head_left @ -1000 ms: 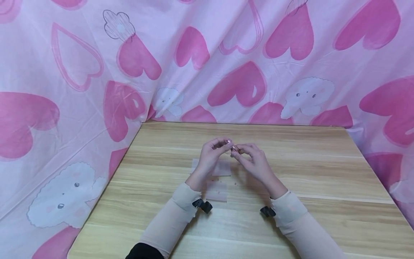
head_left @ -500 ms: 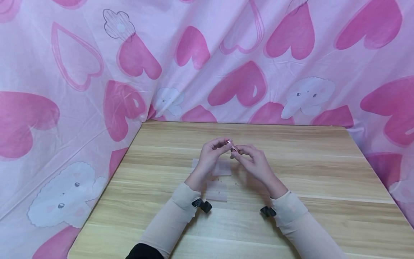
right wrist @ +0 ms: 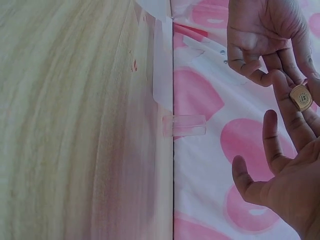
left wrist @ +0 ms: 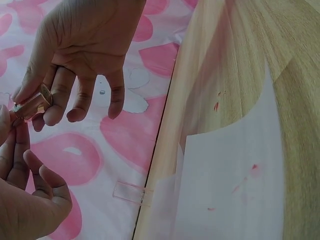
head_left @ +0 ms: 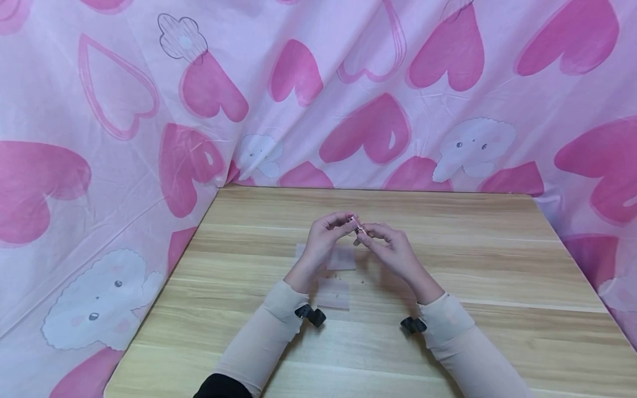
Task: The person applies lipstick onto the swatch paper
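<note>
A small shiny rose-gold lipstick tube (head_left: 358, 225) is held up between both hands above the table in the head view. My left hand (head_left: 323, 240) grips its upper left end with thumb and fingertips, while my right hand (head_left: 395, 251) pinches the lower right end. In the left wrist view the gold tube (left wrist: 36, 106) shows side on, the left hand (left wrist: 25, 200) below it and the right hand (left wrist: 95, 45) above. The right wrist view shows its round base (right wrist: 301, 97) with a printed label. Fingers cover much of the tube.
A clear cap (left wrist: 131, 194) stands on the wooden table (head_left: 473, 265) beyond the hands. Whitish translucent sheets (head_left: 340, 258) lie beneath the left hand, and red crumbs (left wrist: 217, 106) are scattered around and on them. A pink heart-patterned curtain (head_left: 363, 132) hangs behind.
One second ago the shiny pieces at the two hands' fingertips looked more separate; now they show in one line between the hands. Both arms stay nearly in place.
</note>
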`<action>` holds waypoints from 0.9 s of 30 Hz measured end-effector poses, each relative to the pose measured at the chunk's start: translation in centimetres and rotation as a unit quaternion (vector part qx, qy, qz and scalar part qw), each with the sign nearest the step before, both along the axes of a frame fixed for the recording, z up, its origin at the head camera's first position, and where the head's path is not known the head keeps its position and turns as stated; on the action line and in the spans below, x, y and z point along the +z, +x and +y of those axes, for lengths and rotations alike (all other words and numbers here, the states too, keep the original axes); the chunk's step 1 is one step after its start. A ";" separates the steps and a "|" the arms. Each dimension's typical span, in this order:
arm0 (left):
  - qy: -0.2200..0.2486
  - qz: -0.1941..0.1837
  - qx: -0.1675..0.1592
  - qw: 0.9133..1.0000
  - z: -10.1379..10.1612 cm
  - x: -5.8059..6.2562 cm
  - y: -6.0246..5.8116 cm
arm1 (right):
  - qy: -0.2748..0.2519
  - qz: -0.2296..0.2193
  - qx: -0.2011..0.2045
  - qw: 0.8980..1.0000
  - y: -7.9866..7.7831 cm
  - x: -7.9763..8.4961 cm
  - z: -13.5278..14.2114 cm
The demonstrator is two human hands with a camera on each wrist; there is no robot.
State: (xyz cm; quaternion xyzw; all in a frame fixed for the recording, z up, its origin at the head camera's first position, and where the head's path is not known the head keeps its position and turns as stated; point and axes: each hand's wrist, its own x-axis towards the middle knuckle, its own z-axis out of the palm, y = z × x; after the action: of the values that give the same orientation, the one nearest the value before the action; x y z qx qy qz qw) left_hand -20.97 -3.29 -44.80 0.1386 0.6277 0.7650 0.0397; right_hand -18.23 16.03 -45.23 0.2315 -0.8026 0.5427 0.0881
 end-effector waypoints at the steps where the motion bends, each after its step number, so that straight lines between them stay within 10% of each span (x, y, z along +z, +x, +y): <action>1: -0.001 0.001 -0.002 1.000 0.0 0.0 0.0 | -0.001 -0.008 0.003 1.000 0.0 0.0 0.0; 12: -0.012 0.012 -0.040 0.999 -0.4 0.2 0.0 | -0.052 -0.103 0.063 0.991 0.2 0.4 0.4; 27: -0.011 0.004 -0.042 0.999 -0.5 0.1 0.1 | -0.051 -0.117 0.062 0.990 0.2 0.4 0.3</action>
State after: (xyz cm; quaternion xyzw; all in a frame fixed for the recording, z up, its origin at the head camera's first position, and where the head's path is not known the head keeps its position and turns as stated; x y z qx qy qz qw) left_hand -20.89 -3.82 -44.69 0.1674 0.6298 0.7552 0.0713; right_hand -18.04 16.36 -44.83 0.2109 -0.7626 0.6108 -0.0290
